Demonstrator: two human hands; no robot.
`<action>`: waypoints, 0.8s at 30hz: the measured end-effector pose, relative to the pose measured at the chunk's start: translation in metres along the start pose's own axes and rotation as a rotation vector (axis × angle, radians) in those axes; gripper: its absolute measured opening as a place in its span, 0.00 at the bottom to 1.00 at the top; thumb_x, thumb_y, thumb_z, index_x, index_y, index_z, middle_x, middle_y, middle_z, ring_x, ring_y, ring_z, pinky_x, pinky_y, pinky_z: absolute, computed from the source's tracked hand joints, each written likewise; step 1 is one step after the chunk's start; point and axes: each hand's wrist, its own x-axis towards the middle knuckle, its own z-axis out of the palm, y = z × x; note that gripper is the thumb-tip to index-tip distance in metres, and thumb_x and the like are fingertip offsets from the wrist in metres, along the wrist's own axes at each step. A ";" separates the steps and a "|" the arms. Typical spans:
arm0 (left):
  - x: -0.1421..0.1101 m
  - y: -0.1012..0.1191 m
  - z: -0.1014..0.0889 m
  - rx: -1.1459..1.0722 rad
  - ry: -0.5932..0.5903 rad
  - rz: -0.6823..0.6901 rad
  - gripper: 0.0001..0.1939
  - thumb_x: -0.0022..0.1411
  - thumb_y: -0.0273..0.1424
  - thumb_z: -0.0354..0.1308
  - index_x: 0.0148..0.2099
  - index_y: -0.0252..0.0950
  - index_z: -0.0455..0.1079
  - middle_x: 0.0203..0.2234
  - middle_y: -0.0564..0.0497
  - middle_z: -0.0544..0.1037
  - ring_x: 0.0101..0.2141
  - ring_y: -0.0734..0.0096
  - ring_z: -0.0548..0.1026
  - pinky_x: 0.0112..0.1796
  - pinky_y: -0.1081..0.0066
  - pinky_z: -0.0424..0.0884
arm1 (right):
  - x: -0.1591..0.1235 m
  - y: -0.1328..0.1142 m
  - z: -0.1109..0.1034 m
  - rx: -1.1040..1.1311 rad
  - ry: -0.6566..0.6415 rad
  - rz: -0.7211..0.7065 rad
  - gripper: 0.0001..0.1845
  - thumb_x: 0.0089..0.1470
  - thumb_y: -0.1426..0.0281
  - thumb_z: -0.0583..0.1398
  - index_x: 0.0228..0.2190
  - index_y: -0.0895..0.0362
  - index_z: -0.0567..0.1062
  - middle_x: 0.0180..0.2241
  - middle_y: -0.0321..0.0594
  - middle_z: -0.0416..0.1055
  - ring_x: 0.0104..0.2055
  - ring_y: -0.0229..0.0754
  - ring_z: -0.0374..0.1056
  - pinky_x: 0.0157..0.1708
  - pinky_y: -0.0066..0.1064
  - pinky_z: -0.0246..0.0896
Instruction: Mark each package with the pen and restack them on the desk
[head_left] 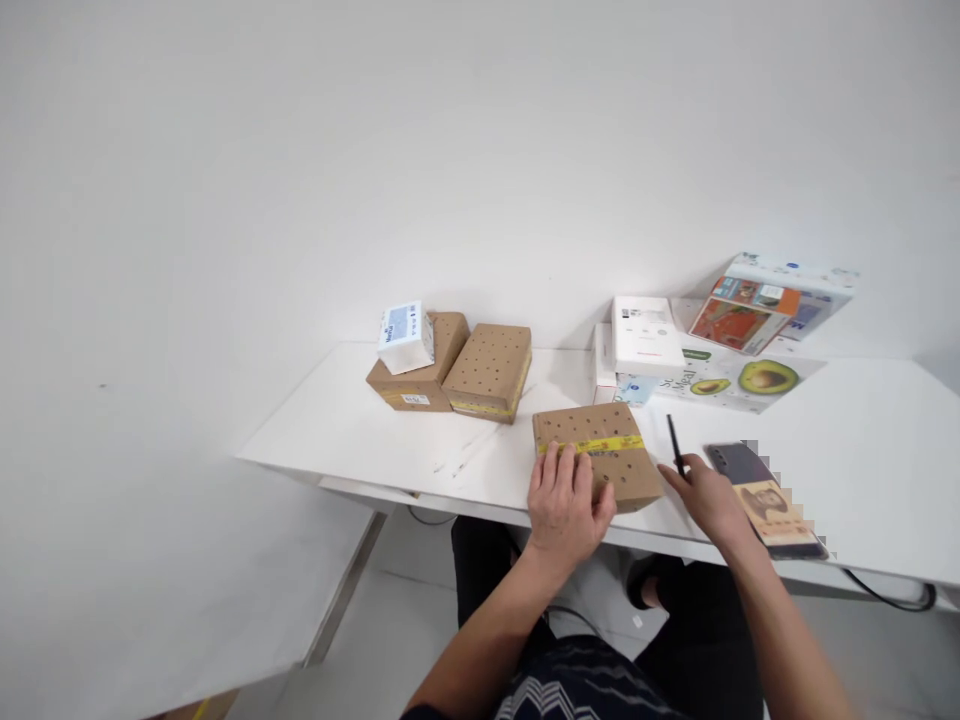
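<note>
A brown cardboard box (630, 478) with dark dots and a strip of yellow tape lies near the table's front edge. My left hand (564, 505) rests on its near left part, fingers stretched over the top and thumb apart. To the right of the box, my right hand (709, 498) is closed around a slim black pen (675, 440), whose upper end points away from me. Just beyond that hand lies a dark phone (731, 462) with a printed picture card on its back.
Two more dotted cardboard boxes (491, 362) stand at the back left, one bearing a small white and blue pack (405, 335). White cartons (649, 335) and an avocado-printed box (750, 385) are stacked at the back right, against the wall. A black cable (892, 600) hangs below the table (360, 430).
</note>
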 end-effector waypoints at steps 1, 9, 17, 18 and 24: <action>0.000 0.000 0.000 -0.002 -0.001 0.001 0.19 0.59 0.37 0.55 0.48 0.31 0.71 0.47 0.38 0.76 0.51 0.48 0.71 0.50 0.52 0.68 | 0.002 0.000 0.007 -0.093 -0.018 0.000 0.19 0.56 0.55 0.53 0.39 0.58 0.70 0.24 0.46 0.74 0.31 0.52 0.72 0.29 0.35 0.59; 0.002 -0.001 -0.001 -0.003 -0.001 0.030 0.17 0.60 0.35 0.55 0.48 0.30 0.71 0.46 0.37 0.76 0.50 0.47 0.71 0.49 0.51 0.68 | -0.003 0.003 0.021 -0.224 0.075 0.027 0.22 0.61 0.57 0.48 0.45 0.60 0.69 0.42 0.54 0.72 0.42 0.52 0.70 0.37 0.37 0.60; 0.003 -0.001 -0.001 -0.003 -0.007 0.043 0.16 0.60 0.34 0.55 0.47 0.29 0.71 0.46 0.37 0.76 0.50 0.47 0.71 0.49 0.52 0.67 | -0.011 0.063 -0.009 -0.270 0.223 0.326 0.38 0.52 0.47 0.54 0.58 0.57 0.62 0.55 0.61 0.60 0.54 0.65 0.57 0.46 0.52 0.55; 0.003 -0.001 0.000 -0.002 -0.003 0.042 0.16 0.60 0.34 0.55 0.47 0.29 0.71 0.46 0.37 0.76 0.50 0.47 0.71 0.49 0.52 0.67 | -0.010 0.066 -0.012 -0.244 0.169 0.325 0.38 0.52 0.48 0.53 0.58 0.57 0.62 0.54 0.60 0.62 0.54 0.65 0.58 0.46 0.52 0.55; 0.000 0.000 0.000 -0.001 0.012 0.031 0.17 0.60 0.35 0.55 0.48 0.30 0.71 0.46 0.38 0.76 0.51 0.48 0.71 0.50 0.52 0.67 | -0.008 0.072 -0.019 -0.162 0.138 0.330 0.37 0.50 0.49 0.54 0.57 0.56 0.65 0.51 0.58 0.67 0.53 0.68 0.59 0.44 0.53 0.60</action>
